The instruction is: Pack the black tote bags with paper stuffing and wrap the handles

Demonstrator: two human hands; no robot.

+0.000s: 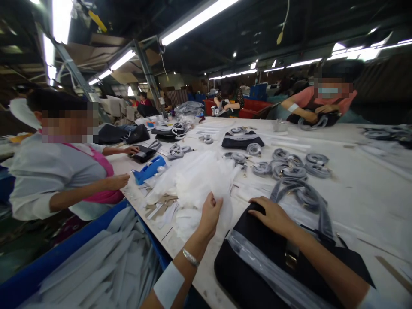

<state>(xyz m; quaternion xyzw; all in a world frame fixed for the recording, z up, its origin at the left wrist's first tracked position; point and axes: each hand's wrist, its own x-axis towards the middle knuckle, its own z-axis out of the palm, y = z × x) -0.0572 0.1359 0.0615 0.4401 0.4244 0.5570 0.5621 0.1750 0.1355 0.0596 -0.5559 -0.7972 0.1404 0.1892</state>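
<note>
My left hand [210,213] is closed in a pinch on a sheet from the heap of white tissue paper [193,180] on the table. My right hand [270,214] lies flat, fingers apart, on the far end of a black handbag [277,266] in front of me. A clear plastic strip runs across the bag, and a gold clasp [291,257] shows beside my right forearm. A grey strap [305,197] lies looped just beyond the bag.
Coiled grey straps [289,165] and another black bag [241,139] lie mid-table. A blue tape dispenser [148,169] sits at left near a seated person in white and pink [61,171]. Other people work at the far side. A blue bin of white sheets [96,266] stands at lower left.
</note>
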